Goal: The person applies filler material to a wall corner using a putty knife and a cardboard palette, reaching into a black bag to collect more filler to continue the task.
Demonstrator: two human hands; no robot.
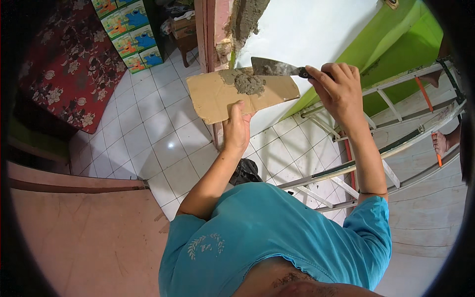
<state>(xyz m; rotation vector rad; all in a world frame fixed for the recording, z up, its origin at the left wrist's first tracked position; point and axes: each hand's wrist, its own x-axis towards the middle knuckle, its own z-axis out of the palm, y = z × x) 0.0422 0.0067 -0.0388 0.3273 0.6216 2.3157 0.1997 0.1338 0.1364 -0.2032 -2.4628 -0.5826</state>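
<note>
My left hand point(237, 127) grips the near edge of a flat piece of brown cardboard point(213, 99), thumb on top and the other fingers mostly hidden beneath. A lump of wet grey mortar point(250, 84) sits on the cardboard's far half. My right hand point(341, 89) is closed round the dark handle of a putty knife point(274, 67). Its wide, mortar-smeared blade points left, over the far edge of the cardboard beside the lump. Beyond it, rough grey mortar point(246, 22) covers a strip of wall next to the pink door frame point(210, 39).
To the right, a metal ladder point(391, 106) leans across, with another person's foot point(441, 142) on it. White and green wall point(297, 34) stands ahead. A black plastic bag point(246, 172) lies on the tiled floor below. Stacked boxes point(133, 32) and a red floral cloth point(74, 59) are at left.
</note>
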